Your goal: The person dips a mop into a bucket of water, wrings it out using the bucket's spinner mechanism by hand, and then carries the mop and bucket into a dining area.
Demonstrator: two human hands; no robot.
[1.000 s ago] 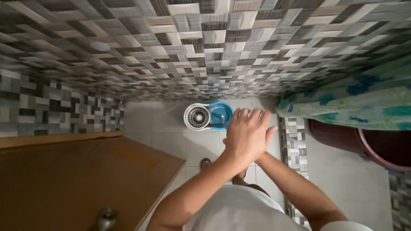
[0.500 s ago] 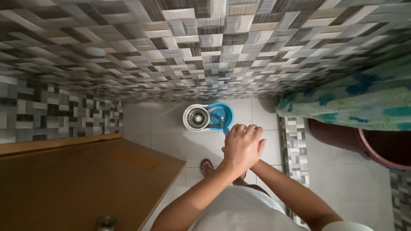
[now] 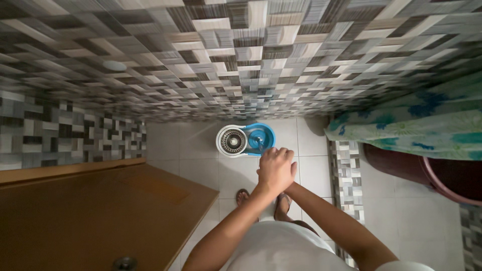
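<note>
Both my hands are stacked on the top of a thin mop handle (image 3: pixel 260 144) in front of my chest. My left hand (image 3: pixel 274 168) lies on top, its fingers curled around the handle. Only the wrist side of my right hand (image 3: pixel 288 184) shows, as the left hand mostly hides it. The handle runs down into the blue half of a round spin-mop bucket (image 3: pixel 267 131) on the pale tiled floor. The bucket's white wringer basket (image 3: pixel 232 141) sits on its left side. The mop head is hidden inside the bucket.
A brown wooden door (image 3: pixel 100 211) with a metal knob (image 3: pixel 124 262) fills the lower left. A green-blue floral curtain (image 3: pixel 416 125) hangs at right above a dark red tub (image 3: pixel 442 175). A mosaic-tiled kerb (image 3: pixel 346 175) and mosaic walls enclose the space. My sandalled foot (image 3: pixel 243 196) stands below the bucket.
My fingers were loosely spread over the handle top a second ago and are now curled tight. The hands have dropped slightly toward my body.
</note>
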